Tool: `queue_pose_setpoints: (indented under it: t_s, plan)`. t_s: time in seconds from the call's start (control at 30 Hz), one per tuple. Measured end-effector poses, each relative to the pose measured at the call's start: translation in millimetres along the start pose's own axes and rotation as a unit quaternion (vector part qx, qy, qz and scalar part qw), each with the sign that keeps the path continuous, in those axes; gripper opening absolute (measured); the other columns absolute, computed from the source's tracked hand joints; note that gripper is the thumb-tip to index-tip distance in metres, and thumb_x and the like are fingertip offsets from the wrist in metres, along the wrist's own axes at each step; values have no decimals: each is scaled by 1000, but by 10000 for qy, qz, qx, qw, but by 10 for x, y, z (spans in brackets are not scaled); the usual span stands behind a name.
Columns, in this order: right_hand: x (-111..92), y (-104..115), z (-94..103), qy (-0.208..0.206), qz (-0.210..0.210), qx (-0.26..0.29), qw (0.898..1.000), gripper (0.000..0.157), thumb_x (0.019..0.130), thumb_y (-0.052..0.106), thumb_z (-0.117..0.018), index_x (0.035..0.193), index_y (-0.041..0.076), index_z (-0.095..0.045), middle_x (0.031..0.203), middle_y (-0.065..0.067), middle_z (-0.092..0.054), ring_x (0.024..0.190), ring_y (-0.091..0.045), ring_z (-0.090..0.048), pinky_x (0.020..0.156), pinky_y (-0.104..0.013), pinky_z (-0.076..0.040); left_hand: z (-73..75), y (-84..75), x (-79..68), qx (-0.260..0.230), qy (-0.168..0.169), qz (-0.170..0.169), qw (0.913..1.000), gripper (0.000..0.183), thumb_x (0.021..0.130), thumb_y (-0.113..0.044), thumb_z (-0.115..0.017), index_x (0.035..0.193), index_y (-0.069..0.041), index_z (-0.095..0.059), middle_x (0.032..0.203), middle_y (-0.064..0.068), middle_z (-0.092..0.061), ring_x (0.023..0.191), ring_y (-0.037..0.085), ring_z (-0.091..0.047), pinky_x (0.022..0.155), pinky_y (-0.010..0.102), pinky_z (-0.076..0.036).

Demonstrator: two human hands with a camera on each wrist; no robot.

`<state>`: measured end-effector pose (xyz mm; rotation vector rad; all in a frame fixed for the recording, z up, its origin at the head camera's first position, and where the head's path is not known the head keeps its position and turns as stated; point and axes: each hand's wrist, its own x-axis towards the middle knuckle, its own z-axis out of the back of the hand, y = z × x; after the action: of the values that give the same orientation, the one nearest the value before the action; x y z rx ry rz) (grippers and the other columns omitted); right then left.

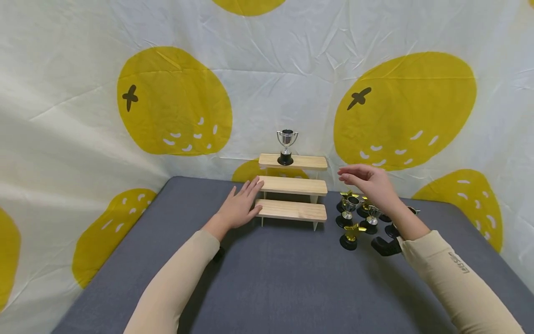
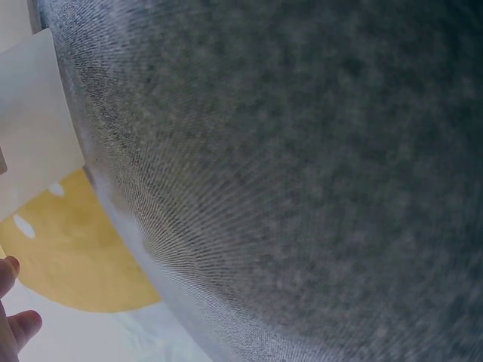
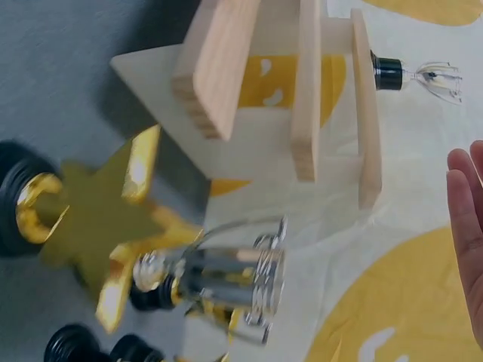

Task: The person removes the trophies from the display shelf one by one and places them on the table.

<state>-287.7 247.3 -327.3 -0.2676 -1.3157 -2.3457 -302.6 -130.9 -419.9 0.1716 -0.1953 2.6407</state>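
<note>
A silver trophy cup (image 1: 286, 139) with a black base stands upright on the top tier of a three-tier wooden shelf (image 1: 292, 185), left of its middle. My left hand (image 1: 238, 208) rests its spread fingers against the left ends of the two lower tiers. To the right of the shelf, my right hand (image 1: 371, 185) hovers in the air with loosely bent fingers and nothing in them. Below it stand several small trophies, among them a gold star trophy (image 1: 350, 235) and another silver cup (image 1: 349, 208). Only fingertips (image 2: 25, 324) show in the left wrist view.
A grey cloth (image 1: 267, 278) covers the table. Behind it hangs a white curtain (image 1: 267, 83) with yellow fruit prints. A black object (image 1: 385, 247) lies near my right sleeve; another dark one (image 1: 219, 253) is partly hidden by my left sleeve.
</note>
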Motion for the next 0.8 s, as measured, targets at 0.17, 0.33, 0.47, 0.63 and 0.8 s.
queue_pose_setpoints:
  t_s: [0.17, 0.33, 0.47, 0.63, 0.8]
  plan:
    - [186, 23, -114, 38, -25, 199, 9998, 34, 105, 17, -62, 131, -5, -66, 125, -26, -68, 95, 2, -67, 83, -15, -53, 4, 8, 3, 15, 10, 8, 10000, 75, 108, -45, -47, 167, -17, -10, 172, 5, -3, 155, 31, -18, 119, 64, -17]
    - [372, 63, -230, -26, -67, 359, 9993, 35, 105, 14, -62, 132, -7, -64, 127, -24, -67, 97, -2, -68, 85, -15, -53, -13, 18, 0, 51, -59, 2, 10000, 75, 108, -45, -49, 167, -17, -11, 172, 5, -4, 155, 31, -19, 118, 65, -19]
    - [501, 36, -334, -148, -30, 428, 9990, 34, 104, 9, -62, 132, -10, -64, 126, -27, -67, 94, -3, -69, 85, -18, -55, -17, 16, 0, 27, -69, 0, 10000, 75, 108, -45, -49, 167, -17, -11, 172, 5, -4, 154, 32, -20, 118, 65, -19]
    - [647, 17, -437, -315, -37, 608, 9976, 33, 103, 6, -63, 132, -10, -63, 123, -27, -68, 93, -7, -69, 84, -24, -57, -20, 9, 0, 11, -62, 4, 10000, 75, 108, -45, -49, 167, -17, -11, 172, 5, -4, 155, 32, -19, 118, 65, -18]
    - [798, 50, -501, -510, -79, 725, 9960, 35, 103, 8, -62, 135, -8, -62, 124, -26, -68, 96, -16, -70, 86, -26, -57, -21, 5, 10, 64, -49, 12, 10000, 76, 108, -45, -48, 167, -17, -10, 172, 5, -4, 155, 31, -19, 118, 65, -19]
